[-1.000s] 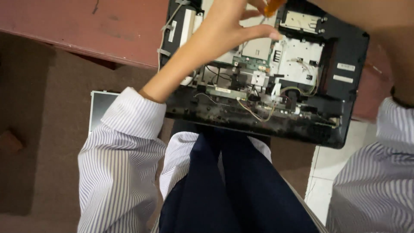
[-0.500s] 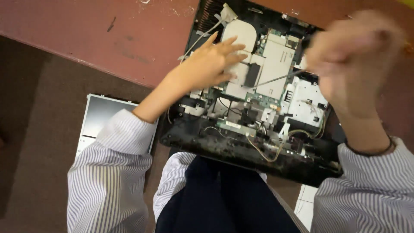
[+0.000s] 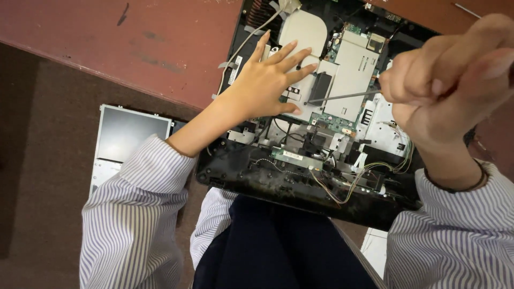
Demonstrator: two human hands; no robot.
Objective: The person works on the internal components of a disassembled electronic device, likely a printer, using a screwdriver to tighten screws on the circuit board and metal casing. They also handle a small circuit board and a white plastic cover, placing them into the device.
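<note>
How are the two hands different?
The left hand lies flat with fingers spread on the opened machine; the right hand is curled in a fist. The left hand holds nothing; the right hand grips a thin metal tool. Both come out of striped sleeves.

The left hand lay flat, palm down, fingers spread and pointing up-right, its forearm bare below a rolled striped sleeve. The right hand was raised close to the camera, curled into a fist, with a dark band around its wrist.
</note>
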